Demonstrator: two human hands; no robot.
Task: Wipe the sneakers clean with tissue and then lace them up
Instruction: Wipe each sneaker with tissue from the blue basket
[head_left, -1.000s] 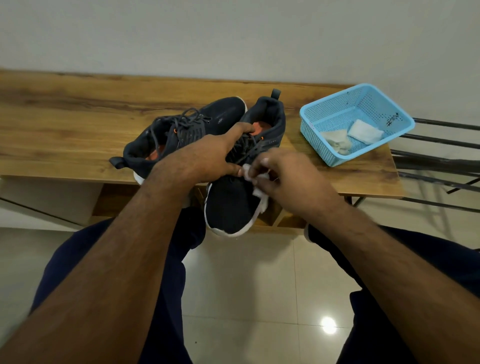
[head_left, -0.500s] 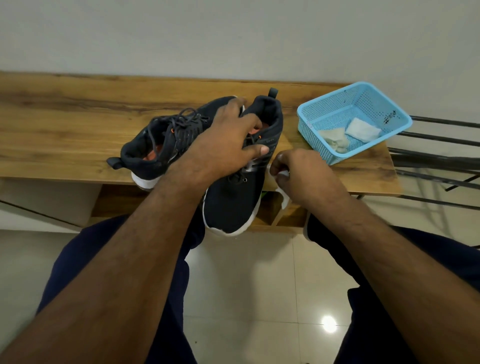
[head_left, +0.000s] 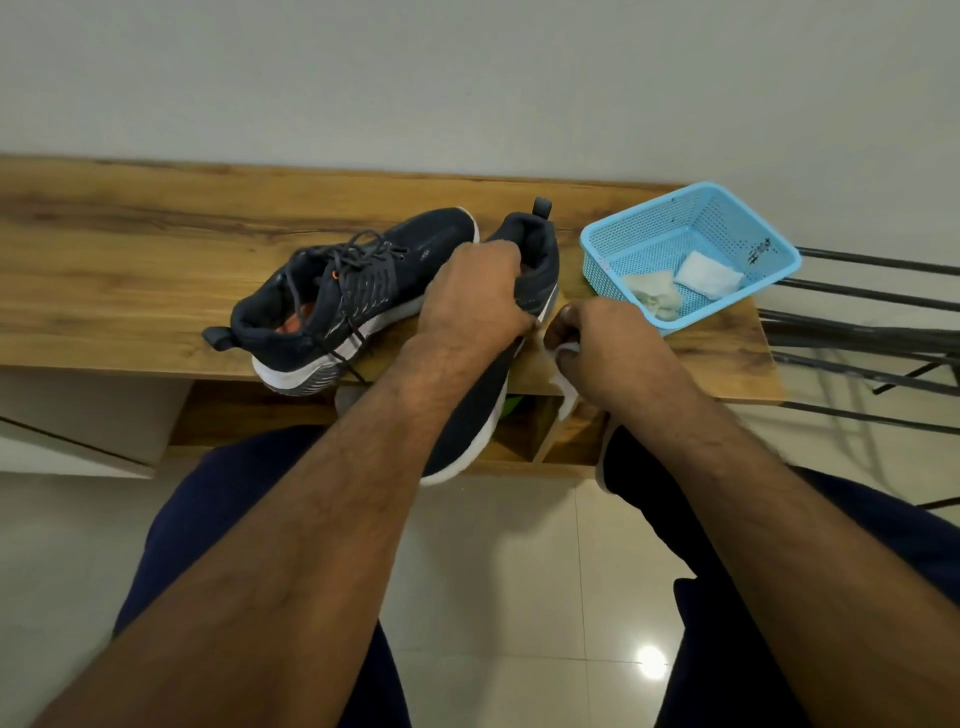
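Note:
Two dark navy sneakers with white soles are on the wooden bench (head_left: 130, 270). The left sneaker (head_left: 358, 291) lies tipped on its side with loose laces. My left hand (head_left: 480, 296) grips the right sneaker (head_left: 475, 415) around its collar; the toe hangs over the bench's front edge. My right hand (head_left: 597, 348) pinches a white tissue (head_left: 566, 395) just right of that sneaker's side, near the white sole.
A light blue plastic basket (head_left: 644, 239) at the bench's right end holds a clean folded tissue (head_left: 709, 275) and a soiled one (head_left: 654, 299). Black metal rack bars (head_left: 872, 301) extend to the right. My knees sit below the bench over tiled floor.
My left hand moved from the laces up to the right sneaker's collar and tilted the shoe. My right hand with the tissue shifted from the toe top to the shoe's right side.

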